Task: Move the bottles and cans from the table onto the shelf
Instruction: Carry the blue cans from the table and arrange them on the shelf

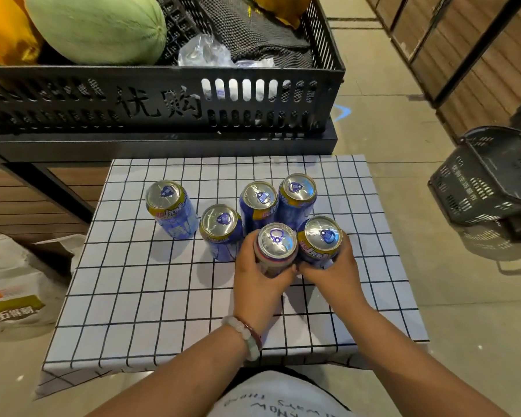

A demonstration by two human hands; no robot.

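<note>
Several blue drink cans stand upright on a small table (151, 299) covered with a white, black-gridded cloth. My left hand (257, 281) grips the front middle can (276, 243), fingers curled round its side. My right hand (333, 270) grips the can (323, 237) right beside it. Two more cans (259, 200) (297, 191) stand close behind these. Another can (221, 225) stands just left of my left hand, and one can (167, 204) stands apart at the far left.
Behind the table a black slotted crate (163, 100) holds a green melon (97, 28), yellow fruit and plastic wrap. A dark shopping basket (491, 179) sits on the floor at right. A printed sack (9, 284) lies at left. Wooden shelving (463, 46) runs along the upper right.
</note>
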